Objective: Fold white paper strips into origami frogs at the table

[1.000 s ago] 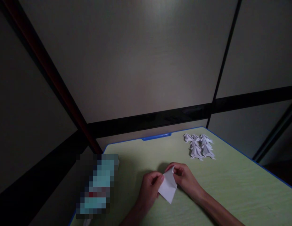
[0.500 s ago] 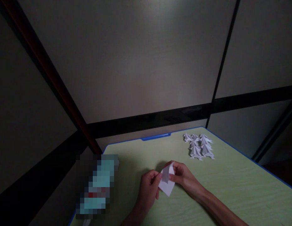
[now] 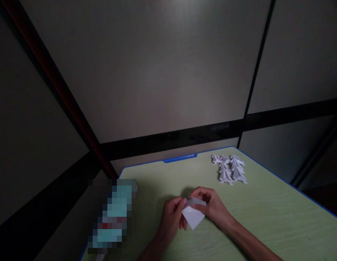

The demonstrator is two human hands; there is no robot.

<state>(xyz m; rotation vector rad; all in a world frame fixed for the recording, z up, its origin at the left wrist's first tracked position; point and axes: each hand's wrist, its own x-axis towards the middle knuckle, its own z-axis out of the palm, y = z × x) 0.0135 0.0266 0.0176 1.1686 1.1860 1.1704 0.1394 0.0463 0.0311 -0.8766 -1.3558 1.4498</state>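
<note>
A small white sheet of paper, partly folded, is held between my two hands above the table. My left hand pinches its left corner between thumb and fingers. On the other side my right hand grips the upper right part, its thumb lying under a raised flap and its fingers behind the paper. The lower corner points down toward me. Several folded white paper figures stand in two rows beyond my right hand.
The pale green table has a blue edge and a blue handle at the back. A blurred-out teal object lies at the left edge. Cabinet panels rise right behind the table.
The paper has turned in my hands. Its upper flap, curled upright before, now lies lower and spreads across toward the right. Both hands stay in nearly the same place.
</note>
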